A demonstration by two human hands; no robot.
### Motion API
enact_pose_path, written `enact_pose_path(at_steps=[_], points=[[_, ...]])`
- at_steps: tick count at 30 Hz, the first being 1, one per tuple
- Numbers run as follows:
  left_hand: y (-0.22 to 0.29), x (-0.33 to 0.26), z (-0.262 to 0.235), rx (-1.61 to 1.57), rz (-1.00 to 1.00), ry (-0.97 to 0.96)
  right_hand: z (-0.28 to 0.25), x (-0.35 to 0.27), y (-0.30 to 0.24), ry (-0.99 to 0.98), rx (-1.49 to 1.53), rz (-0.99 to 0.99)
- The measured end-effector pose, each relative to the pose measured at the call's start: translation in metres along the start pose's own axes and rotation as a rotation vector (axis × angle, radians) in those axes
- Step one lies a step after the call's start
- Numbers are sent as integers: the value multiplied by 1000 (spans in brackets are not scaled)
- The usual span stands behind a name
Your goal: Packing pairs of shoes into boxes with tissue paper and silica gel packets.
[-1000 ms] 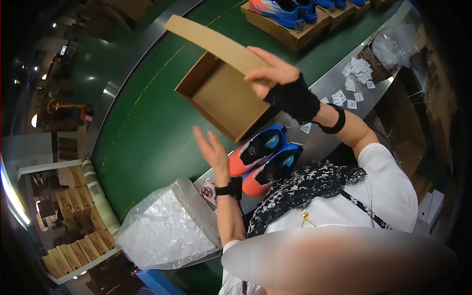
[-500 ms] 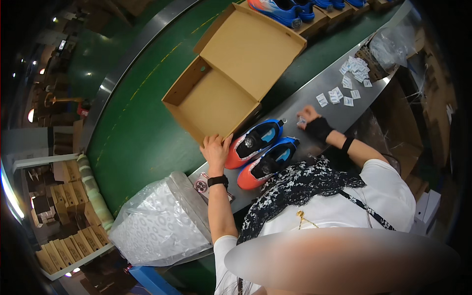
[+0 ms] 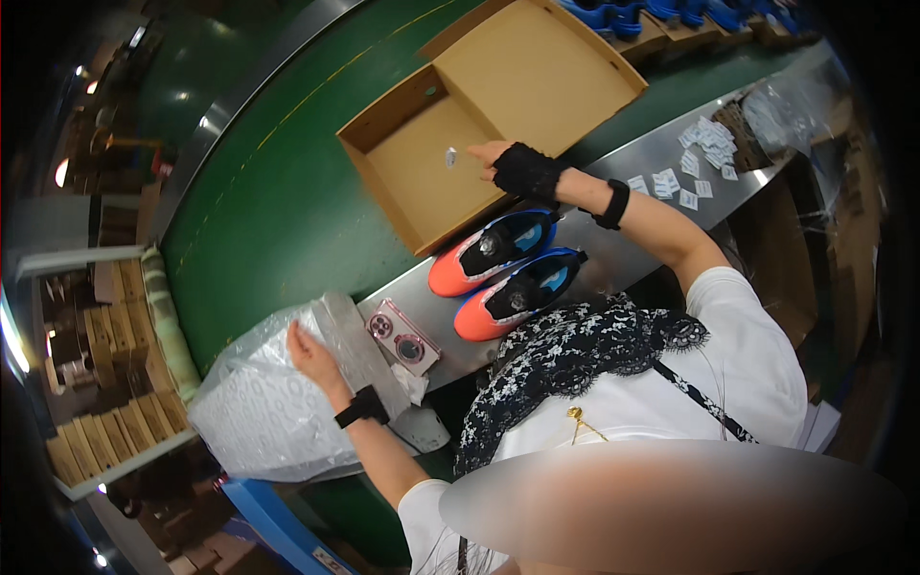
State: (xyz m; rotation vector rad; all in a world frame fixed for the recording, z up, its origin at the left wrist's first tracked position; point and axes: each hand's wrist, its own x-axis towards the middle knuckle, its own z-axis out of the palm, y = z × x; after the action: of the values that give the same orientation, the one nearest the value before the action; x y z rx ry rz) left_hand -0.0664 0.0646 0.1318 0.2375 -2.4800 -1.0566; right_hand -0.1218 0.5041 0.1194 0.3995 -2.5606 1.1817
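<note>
My right hand [image 3: 491,158], in a black fingerless glove, is over the open cardboard shoebox [image 3: 412,177]. Just off its fingertips a small white packet [image 3: 451,157] shows against the box's inside, apart from the hand; the fingers are stretched out. My left hand [image 3: 312,362] is open, its fingers extended, over or against a clear plastic bag [image 3: 278,402] of patterned white sheets; whether it touches the bag I cannot tell. Between my arms, a pair of orange and blue shoes [image 3: 494,254] [image 3: 517,295] stands on the metal ledge, toes to the left.
More small white packets [image 3: 709,144] lie on the ledge [image 3: 594,230] at the right, beside a basket with clear plastic [image 3: 791,110]. A phone in a pink-edged case [image 3: 404,337] lies near the bag. Blue shoes on boxes [image 3: 671,29] line the far side of the green belt [image 3: 287,211].
My right hand has moved from the ledge to over the shoebox, and a packet has left it. My left hand has let go of the box edge and moved left to the bag.
</note>
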Motion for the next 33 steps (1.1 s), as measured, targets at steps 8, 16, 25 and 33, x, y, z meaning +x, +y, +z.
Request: enact_pose_path(at_steps=[8, 16, 25, 33], points=[[-64, -56, -80, 761, -607, -256, 26, 7, 0, -893, -41, 8], [-57, -56, -86, 834, -506, -228, 28, 14, -29, -918, -284, -111], [-21, 1, -161, 684, -54, 403, 25, 10, -4, -881, -327, -91], [199, 30, -5, -415, 2, 159, 5, 5, -106, -531, 527, -298]])
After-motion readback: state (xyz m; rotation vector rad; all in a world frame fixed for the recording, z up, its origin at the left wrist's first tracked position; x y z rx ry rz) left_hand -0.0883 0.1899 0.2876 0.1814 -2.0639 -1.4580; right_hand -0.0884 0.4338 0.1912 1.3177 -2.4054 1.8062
